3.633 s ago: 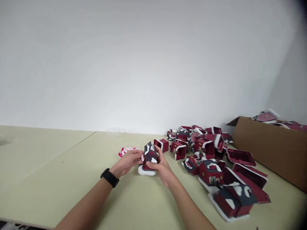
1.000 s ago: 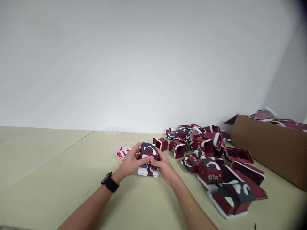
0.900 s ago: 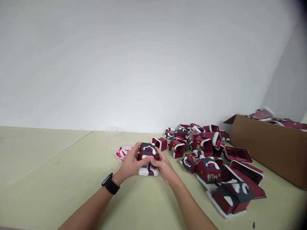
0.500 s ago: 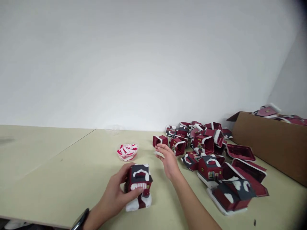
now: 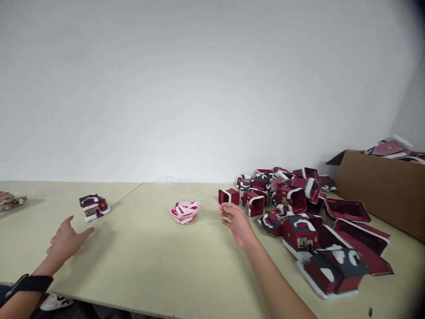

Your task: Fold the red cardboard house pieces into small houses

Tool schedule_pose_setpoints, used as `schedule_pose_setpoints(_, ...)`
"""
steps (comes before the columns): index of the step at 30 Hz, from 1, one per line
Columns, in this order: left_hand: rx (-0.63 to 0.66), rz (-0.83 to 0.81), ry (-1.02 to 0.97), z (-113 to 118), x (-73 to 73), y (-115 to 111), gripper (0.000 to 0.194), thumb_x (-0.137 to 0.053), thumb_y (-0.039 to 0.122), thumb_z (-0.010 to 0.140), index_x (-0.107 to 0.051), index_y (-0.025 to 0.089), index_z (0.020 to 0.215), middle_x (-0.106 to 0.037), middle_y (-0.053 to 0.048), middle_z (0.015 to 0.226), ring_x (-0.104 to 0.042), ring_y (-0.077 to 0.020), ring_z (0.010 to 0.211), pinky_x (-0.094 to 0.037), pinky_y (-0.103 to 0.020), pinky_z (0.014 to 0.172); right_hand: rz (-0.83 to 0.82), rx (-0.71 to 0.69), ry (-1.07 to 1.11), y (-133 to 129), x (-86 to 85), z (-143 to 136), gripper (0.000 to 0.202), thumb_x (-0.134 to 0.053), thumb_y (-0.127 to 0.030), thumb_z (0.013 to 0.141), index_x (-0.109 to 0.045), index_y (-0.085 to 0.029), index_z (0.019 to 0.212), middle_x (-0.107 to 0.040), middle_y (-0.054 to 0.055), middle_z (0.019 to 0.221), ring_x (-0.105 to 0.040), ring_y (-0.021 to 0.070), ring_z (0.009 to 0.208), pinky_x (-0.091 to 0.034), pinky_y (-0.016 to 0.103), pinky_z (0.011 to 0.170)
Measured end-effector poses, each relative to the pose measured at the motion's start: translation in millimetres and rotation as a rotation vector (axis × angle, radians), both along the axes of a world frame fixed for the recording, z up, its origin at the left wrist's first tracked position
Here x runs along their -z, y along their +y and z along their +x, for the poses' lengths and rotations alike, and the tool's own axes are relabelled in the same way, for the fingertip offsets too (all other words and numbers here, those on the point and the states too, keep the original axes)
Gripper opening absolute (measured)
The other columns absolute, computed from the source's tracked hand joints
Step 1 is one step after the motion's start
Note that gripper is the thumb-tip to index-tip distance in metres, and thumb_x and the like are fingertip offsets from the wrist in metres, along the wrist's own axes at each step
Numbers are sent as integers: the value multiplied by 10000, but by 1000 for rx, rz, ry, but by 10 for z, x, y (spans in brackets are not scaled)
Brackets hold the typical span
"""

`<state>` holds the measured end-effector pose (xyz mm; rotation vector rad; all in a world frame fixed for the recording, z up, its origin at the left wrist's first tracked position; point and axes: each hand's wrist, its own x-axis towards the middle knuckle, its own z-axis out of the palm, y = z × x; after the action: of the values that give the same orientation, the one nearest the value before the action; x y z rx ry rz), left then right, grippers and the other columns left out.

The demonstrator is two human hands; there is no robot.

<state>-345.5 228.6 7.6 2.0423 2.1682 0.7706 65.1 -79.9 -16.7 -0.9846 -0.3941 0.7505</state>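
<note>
A small dark-red toy house (image 5: pixel 94 207) with a grey, snow-trimmed roof and a striped awning is at the left, just beyond my left hand (image 5: pixel 68 239). That hand is open, thumb and fingers spread, and apart from the house. Whether the house rests on the table or is slightly above it, I cannot tell. My right hand (image 5: pixel 236 221) is over the table in front of the pile of houses, fingers loosely bent and apart, with nothing visible in them. Between the hands stands a clear bowl of red-and-white striped pieces (image 5: pixel 185 212).
Several similar red houses (image 5: pixel 300 232) lie heaped at the right, some showing hollow undersides. Behind them is a cardboard box (image 5: pixel 381 190) holding more. A clear plastic lid or dish (image 5: pixel 166 182) lies near the wall. Brownish pieces (image 5: pixel 12 201) sit at the far left.
My left hand has moved left and let go of the house, which is now farther left and away from me. My right hand has barely moved. The view has shifted slightly left.
</note>
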Motion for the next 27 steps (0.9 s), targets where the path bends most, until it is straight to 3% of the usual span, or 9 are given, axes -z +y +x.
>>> schedule_pose_setpoints(3,110,-17,-17,265,-102,-253,733,-442,538,931,-251,200,1554,-377,-203,1611,-437,-453,1424,-423,-607,1089,-5,8,1,-2,-10,-15,314,-803,-332,599,-715,-201,871,-698,26,863,-609,163,761,-461,284,678)
schedule_pose_setpoints(6,366,58,-16,829,-194,-691,719,-457,512,916,-318,177,1537,-402,-189,1595,-399,-439,1446,-383,-629,1122,-21,12,-1,-3,-19,-36,305,-787,-323,580,-707,-192,844,-693,26,825,-605,156,720,-458,279,654)
schedule_pose_setpoints(10,809,217,-76,1853,-348,-1299,626,-492,490,911,-410,259,1486,-474,-109,1562,-412,-334,1455,-307,-572,1206,-57,47,3,24,-8,-52,284,-734,-301,557,-701,-178,811,-688,30,782,-592,148,665,-445,269,608)
schedule_pose_setpoints(12,1071,219,-28,2440,-439,-1549,540,-483,475,931,-465,294,1439,-516,-72,1536,-434,-285,1447,-271,-535,1235,-64,81,7,53,8,-48,275,-714,-298,546,-697,-173,790,-679,28,753,-578,143,626,-427,264,573)
schedule_pose_setpoints(14,1226,185,49,3037,-503,-1714,523,-497,477,935,-492,286,1422,-540,-83,1515,-456,-278,1433,-249,-515,1248,-60,134,15,85,32,-29,263,-695,-303,540,-687,-176,770,-667,21,731,-561,136,589,-407,261,540)
schedule_pose_setpoints(16,1223,33,152,3582,-509,-1774,649,-606,501,872,-471,221,1441,-543,-137,1504,-480,-321,1415,-297,-512,1222,-50,211,28,112,61,6,255,-675,-318,548,-671,-190,769,-654,9,726,-550,130,573,-399,257,524)
schedule_pose_setpoints(19,1192,-96,199,4161,-413,-1715,733,-785,485,714,-580,83,1291,-669,-229,1292,-655,-366,1176,-512,-426,988,-44,342,54,133,114,88,249,-661,-343,575,-638,-216,787,-646,-1,746,-557,136,594,-411,257,529)
schedule_pose_setpoints(22,1194,-106,170,4374,-292,-1626,562,-809,392,691,-649,52,1109,-729,-208,1076,-712,-319,971,-548,-350,806,-62,447,95,143,163,186,265,-667,-365,591,-603,-238,815,-672,20,825,-610,178,696,-451,276,561)
schedule_pose_setpoints(27,1305,73,35,4093,-260,-1704,537,-738,264,768,-565,137,1261,-622,-144,1283,-644,-237,1118,-526,-331,957,-51,495,166,157,169,245,527,-710,-508,675,-572,-260,1119,-669,93,1242,-624,286,1158,-537,330,747)
